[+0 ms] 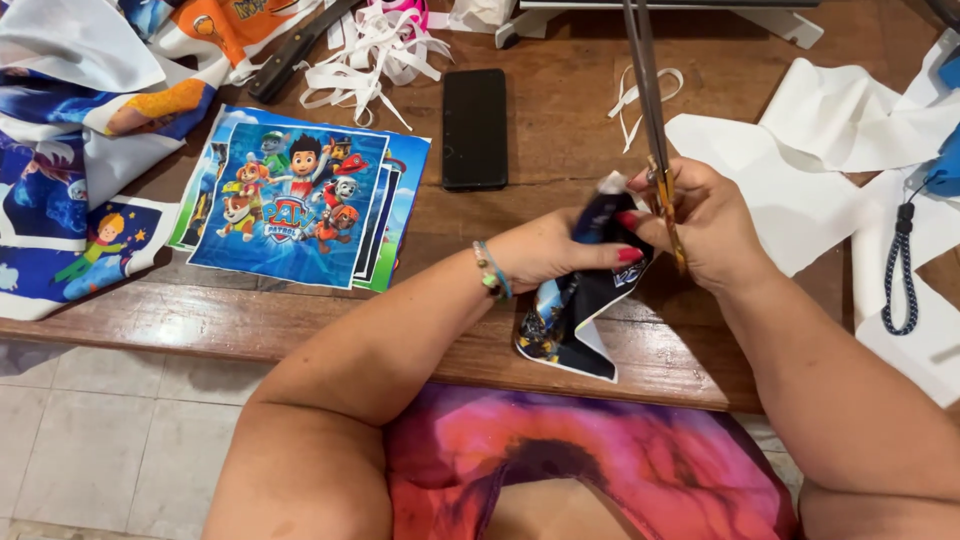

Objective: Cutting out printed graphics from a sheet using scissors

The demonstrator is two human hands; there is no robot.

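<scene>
My left hand [560,250] pinches a folded piece of dark printed fabric [570,325], which hangs down over the table's front edge. My right hand [705,225] grips a pair of long scissors [648,90] by the gold handles. The blades point away from me, up past the top of the view. The two hands touch around the fabric's upper end. A beaded bracelet sits on my left wrist.
A stack of cartoon-printed fabric squares [290,200] lies left on the wooden table [560,150]. A black phone [474,127] lies behind my hands. White fabric pieces [800,170] spread to the right, white strips [375,50] at the back, more printed cloth [70,150] far left.
</scene>
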